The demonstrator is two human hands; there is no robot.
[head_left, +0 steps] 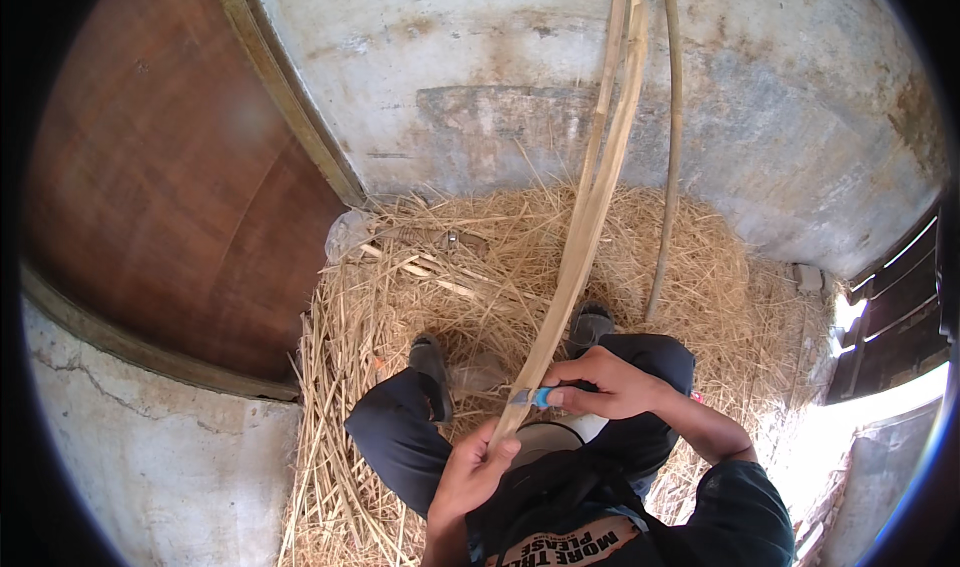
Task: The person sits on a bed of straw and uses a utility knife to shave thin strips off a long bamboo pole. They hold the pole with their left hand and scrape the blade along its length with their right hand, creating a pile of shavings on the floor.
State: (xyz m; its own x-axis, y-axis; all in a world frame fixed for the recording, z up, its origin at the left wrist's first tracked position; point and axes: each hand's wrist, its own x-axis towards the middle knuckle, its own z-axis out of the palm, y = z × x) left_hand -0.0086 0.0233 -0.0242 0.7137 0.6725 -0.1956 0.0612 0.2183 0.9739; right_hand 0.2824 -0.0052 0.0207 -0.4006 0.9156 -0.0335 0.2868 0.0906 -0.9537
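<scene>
A long pale wooden strip slants from my lap up toward the far wall. My left hand is closed around its near end. My right hand grips a small knife with a blue handle. The knife's short blade lies across the strip's face, a little above my left hand. Most of the handle is hidden inside my right fingers.
A second thin strip runs beside the held one, and a round stick leans on the stained wall. Shavings cover the floor around my boots. A brown door panel stands at left.
</scene>
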